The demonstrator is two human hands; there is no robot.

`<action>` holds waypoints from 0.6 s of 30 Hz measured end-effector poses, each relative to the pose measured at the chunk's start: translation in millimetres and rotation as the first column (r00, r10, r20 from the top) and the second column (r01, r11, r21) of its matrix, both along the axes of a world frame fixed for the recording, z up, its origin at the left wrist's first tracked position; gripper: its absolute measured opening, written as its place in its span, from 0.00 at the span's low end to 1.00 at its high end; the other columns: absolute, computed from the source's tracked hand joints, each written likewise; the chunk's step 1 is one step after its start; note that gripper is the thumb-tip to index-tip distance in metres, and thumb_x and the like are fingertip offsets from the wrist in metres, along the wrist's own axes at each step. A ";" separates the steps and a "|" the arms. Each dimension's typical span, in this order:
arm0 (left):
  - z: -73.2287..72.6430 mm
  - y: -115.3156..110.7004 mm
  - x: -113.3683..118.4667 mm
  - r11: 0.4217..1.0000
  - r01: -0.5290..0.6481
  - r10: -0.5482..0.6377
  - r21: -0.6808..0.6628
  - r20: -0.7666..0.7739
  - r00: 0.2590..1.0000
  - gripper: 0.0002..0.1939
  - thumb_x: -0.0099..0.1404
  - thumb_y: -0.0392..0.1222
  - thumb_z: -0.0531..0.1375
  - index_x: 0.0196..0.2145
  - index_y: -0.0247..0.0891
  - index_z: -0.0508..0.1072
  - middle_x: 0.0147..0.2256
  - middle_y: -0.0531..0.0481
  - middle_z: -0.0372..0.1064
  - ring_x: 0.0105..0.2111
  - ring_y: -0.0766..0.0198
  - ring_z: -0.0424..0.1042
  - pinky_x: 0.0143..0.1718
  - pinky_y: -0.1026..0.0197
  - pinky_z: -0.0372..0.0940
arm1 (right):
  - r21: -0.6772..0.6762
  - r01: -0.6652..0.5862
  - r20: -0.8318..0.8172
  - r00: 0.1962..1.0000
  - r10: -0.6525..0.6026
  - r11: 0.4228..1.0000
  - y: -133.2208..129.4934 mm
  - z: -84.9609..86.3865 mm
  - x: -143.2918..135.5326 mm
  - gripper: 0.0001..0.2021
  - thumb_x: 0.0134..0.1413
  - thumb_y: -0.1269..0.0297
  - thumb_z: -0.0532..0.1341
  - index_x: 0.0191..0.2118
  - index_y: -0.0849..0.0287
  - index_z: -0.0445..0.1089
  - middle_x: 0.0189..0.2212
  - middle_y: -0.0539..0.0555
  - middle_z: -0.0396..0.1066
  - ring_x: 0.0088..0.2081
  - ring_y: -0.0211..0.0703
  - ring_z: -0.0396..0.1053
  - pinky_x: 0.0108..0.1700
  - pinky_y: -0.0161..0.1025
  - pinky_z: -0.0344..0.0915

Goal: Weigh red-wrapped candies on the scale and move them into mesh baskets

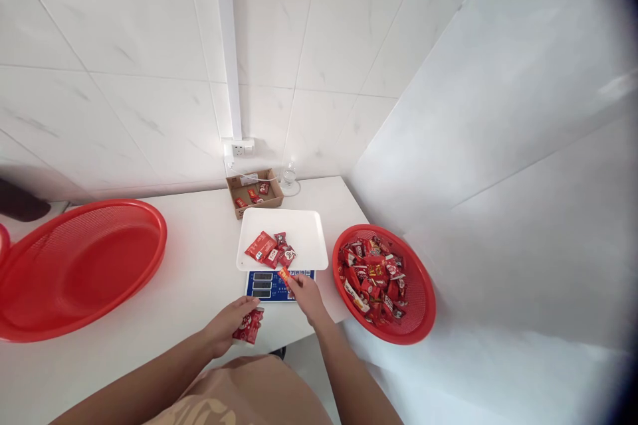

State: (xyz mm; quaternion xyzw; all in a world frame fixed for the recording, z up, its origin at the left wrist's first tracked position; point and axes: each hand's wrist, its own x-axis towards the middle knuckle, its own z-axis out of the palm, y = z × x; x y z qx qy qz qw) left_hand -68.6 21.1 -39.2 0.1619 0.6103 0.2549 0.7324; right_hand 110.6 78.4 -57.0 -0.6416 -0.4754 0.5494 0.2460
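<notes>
My left hand (230, 324) is closed on a red snack packet (248, 327) near the table's front edge. In my right hand (306, 297) is a small red and yellow packet (286, 275), pinched between thumb and fingers at the front rim of the white tray (312, 232). Several red packets (262, 246) lie on the tray's left half. The tray sits on a scale (261, 289) with a blue panel, dark displays and number keys, partly covered by my right hand and the packet.
Right of the scale, a round red basket (423, 305) holds many red packets. A large red basket (158, 232) lies at the left. Behind the tray stand a cardboard box (240, 212) with several packets and a clear glass object (288, 176). A wall socket (239, 148) has a cable.
</notes>
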 end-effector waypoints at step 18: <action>-1.7 -6.9 2.3 0.920 0.298 -0.293 0.255 -0.057 0.954 0.39 0.47 0.41 0.64 0.56 0.40 0.54 0.45 0.44 0.65 0.38 0.60 0.69 0.40 0.57 0.64 | -0.469 -0.203 -0.626 0.763 -0.161 0.860 -67.1 -10.0 -21.4 0.31 0.41 0.46 0.65 0.51 0.50 0.59 0.43 0.53 0.70 0.33 0.39 0.71 0.37 0.42 0.67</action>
